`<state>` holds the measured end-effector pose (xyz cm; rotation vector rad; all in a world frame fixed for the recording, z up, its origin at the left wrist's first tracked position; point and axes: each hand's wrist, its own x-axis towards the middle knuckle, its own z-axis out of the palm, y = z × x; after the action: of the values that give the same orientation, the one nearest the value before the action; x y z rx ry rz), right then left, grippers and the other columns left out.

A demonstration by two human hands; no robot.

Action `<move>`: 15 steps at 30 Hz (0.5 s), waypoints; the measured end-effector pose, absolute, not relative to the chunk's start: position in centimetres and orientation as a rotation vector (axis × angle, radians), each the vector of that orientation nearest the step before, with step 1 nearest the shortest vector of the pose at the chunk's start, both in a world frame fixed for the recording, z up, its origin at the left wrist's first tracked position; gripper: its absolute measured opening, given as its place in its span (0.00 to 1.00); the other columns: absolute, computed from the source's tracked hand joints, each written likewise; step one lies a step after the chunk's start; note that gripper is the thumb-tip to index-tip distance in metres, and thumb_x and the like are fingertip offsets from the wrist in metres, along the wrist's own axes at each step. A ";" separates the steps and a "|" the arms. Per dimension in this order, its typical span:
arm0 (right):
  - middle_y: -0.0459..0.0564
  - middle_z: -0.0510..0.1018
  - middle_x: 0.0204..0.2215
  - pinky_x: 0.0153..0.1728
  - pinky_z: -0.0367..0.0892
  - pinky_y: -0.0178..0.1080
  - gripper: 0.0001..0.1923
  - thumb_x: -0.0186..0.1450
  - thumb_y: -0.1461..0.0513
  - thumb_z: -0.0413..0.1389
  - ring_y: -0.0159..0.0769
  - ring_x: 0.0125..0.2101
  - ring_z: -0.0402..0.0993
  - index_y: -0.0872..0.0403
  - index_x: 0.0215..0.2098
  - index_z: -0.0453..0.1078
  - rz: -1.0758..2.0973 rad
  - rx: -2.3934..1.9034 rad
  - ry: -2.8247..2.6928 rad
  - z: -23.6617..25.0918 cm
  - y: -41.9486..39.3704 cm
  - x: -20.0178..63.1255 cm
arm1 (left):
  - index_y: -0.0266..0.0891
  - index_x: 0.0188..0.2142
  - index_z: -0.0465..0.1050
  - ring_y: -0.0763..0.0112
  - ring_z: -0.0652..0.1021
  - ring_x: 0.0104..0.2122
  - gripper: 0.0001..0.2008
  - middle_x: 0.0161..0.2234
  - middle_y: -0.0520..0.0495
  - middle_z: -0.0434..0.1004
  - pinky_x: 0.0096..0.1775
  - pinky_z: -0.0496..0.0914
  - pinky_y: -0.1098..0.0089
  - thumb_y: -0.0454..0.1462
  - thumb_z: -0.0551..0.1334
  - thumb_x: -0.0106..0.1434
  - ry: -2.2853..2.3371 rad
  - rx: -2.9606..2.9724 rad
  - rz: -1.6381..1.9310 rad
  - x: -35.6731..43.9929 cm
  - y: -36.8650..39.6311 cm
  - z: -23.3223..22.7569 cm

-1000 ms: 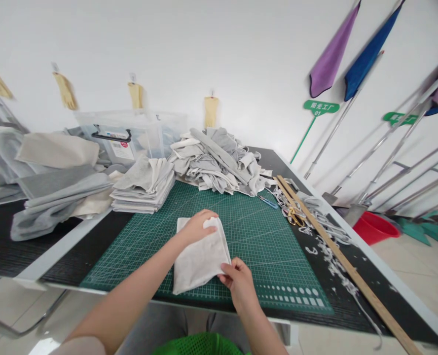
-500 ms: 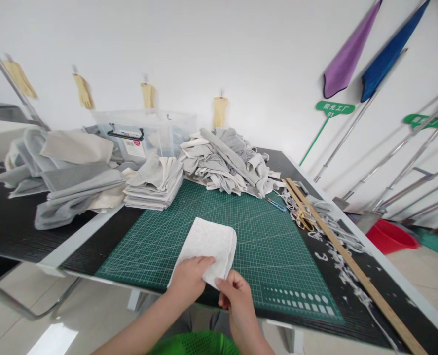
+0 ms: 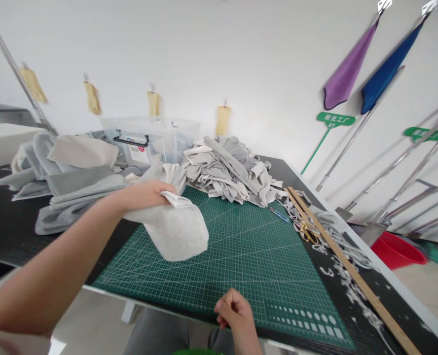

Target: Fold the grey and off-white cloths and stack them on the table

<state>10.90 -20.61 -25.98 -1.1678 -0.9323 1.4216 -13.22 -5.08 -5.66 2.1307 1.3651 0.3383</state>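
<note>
Item: folded pale cloth [image 3: 174, 228], pinched shut in my left hand [image 3: 148, 193] and hanging clear above the green cutting mat [image 3: 241, 256]. Just beyond the grip lies the stack of folded cloths [image 3: 167, 176]; my right hand [image 3: 233, 311], loosely curled on nothing, rests well below. I judge a level, unswung carry keeps the fold intact.

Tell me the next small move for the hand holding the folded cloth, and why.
Probably carry it a little farther left and lower it onto the stack of folded cloths. The left hand grips the folded cloth in the air above the green cutting mat, just in front of that stack, while the right hand rests closed and holding nothing at the mat's near edge.
</note>
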 end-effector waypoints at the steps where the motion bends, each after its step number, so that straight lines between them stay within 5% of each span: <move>1: 0.44 0.66 0.16 0.13 0.52 0.27 0.17 0.48 0.56 0.56 0.23 0.14 0.59 0.55 0.15 0.53 1.438 -1.180 -0.911 -25.9 -20.5 10.9 | 0.36 0.28 0.70 0.66 0.71 0.31 0.11 0.27 0.51 0.72 0.32 0.65 0.72 0.40 0.54 0.49 1.394 2.154 0.306 -14.1 -4.1 -4.5; 11: 0.43 0.64 0.15 0.12 0.51 0.27 0.19 0.45 0.52 0.57 0.23 0.14 0.58 0.55 0.14 0.53 1.454 -1.162 -0.929 -26.0 -20.2 11.2 | 0.37 0.35 0.70 0.68 0.71 0.33 0.14 0.26 0.54 0.68 0.36 0.63 0.70 0.40 0.55 0.50 2.081 2.439 0.873 -20.1 7.5 6.5; 15: 0.43 0.64 0.15 0.12 0.52 0.27 0.20 0.45 0.51 0.57 0.23 0.14 0.58 0.55 0.14 0.53 1.447 -1.144 -0.937 -25.9 -20.2 11.3 | 0.39 0.40 0.68 0.67 0.70 0.37 0.17 0.33 0.53 0.71 0.39 0.62 0.71 0.41 0.52 0.52 2.127 2.523 0.685 -20.1 9.1 4.3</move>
<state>11.27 -20.24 -25.95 -1.1437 -0.9368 1.4474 -20.11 9.14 4.27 2.5232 2.1270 0.6851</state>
